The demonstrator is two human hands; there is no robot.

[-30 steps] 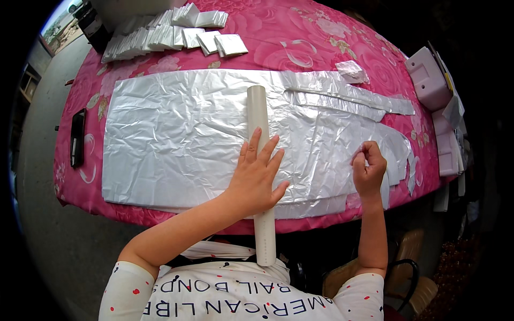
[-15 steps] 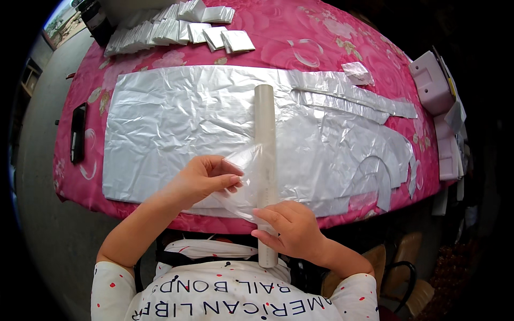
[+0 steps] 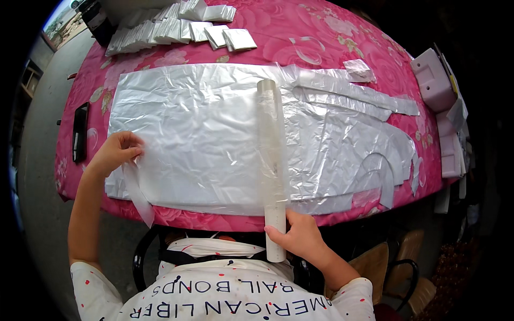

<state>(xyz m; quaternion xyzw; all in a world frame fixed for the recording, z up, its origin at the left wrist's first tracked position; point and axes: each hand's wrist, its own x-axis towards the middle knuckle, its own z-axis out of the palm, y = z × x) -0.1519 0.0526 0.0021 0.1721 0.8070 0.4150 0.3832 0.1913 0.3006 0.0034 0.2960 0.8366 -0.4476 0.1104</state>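
My left hand [image 3: 116,152] is closed in a pinch on the left edge of a thin translucent plastic sheet [image 3: 138,195], over the left part of the stack; a corner of the sheet hangs below the fingers. My right hand [image 3: 300,234] grips the near end of a pale plastic pipe [image 3: 275,224], thumb on top and the other fingers mostly hidden behind it. The pipe lies across the middle of a flat stack of silvery-white plastic bags [image 3: 342,152], pointing away from me. Clear film covers its upper part.
Several folded plastic packets [image 3: 176,29] are lined up at the far left. A black phone-like object [image 3: 80,132] lies by the table's left edge. One small packet [image 3: 359,70] sits far right, near pink foam boxes [image 3: 432,80]. A pink floral cloth [image 3: 300,32] covers the table.
My left hand has moved far left with the sheet's edge, spreading the sheet over the stack. My right hand has shifted slightly right and down along the pipe's near end.
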